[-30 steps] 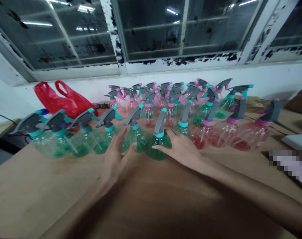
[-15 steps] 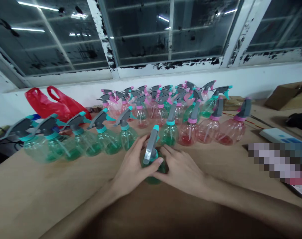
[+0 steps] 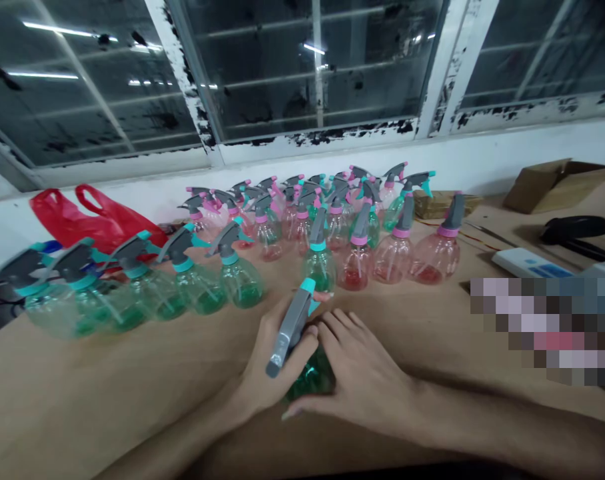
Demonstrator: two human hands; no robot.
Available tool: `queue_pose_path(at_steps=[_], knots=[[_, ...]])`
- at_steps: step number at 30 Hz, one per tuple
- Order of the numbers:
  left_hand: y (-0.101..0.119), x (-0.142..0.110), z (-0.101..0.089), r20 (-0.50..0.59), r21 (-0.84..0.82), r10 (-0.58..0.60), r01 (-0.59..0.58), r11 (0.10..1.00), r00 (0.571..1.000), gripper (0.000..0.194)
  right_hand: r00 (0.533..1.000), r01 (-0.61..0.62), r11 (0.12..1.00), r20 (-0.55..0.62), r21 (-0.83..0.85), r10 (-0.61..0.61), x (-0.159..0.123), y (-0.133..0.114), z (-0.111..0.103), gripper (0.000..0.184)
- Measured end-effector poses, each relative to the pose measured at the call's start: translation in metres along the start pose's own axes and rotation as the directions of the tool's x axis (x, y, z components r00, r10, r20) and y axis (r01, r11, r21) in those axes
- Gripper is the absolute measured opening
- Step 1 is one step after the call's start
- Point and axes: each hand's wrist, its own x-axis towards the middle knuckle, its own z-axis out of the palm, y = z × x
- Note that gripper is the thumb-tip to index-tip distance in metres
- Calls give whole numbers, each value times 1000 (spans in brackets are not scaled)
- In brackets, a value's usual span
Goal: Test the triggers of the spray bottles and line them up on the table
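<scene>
A green spray bottle (image 3: 312, 375) with a grey and turquoise spray head stands close in front of me, tilted a little. My left hand (image 3: 265, 363) is wrapped round its neck just under the spray head, closed. Against the right side of the round body lies my right hand (image 3: 367, 373), its fingers curved round the bottle and its thumb along the lower front. The hands hide much of the body. Just beyond them is another green spray bottle (image 3: 319, 267) with a turquoise collar, next to a pink spray bottle (image 3: 355, 267).
Several green bottles (image 3: 241, 283) form a row on the left. Behind, many pink and green ones crowd near the wall. A red plastic bag (image 3: 112, 223) lies back left; a cardboard box (image 3: 547, 190) and a white device (image 3: 530, 263) are on the right of the wooden table (image 3: 182, 373).
The held bottle has come nearer to me. My left hand has shifted up round the neck, and my right hand has slid lower on the body. The view has turned slightly right.
</scene>
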Motion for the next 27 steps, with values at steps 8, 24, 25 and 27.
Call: queue_pose_path(at_steps=[8, 24, 25, 27], knots=[[-2, 19, 5, 48, 7, 0, -1, 1000, 999, 38, 964, -164, 960, 241, 225, 108, -36, 80, -21, 67], [-17, 41, 10, 101, -20, 14, -12, 1000, 995, 39, 961, -88, 989, 272, 123, 52, -38, 132, 9, 59], [-17, 41, 10, 109, -9, 18, -17, 1000, 994, 40, 959, -97, 989, 277, 115, 62, -38, 132, 10, 59], [-16, 41, 9, 115, 24, 15, -18, 1000, 993, 42, 954, -108, 989, 289, 104, 74, -39, 133, 10, 61]])
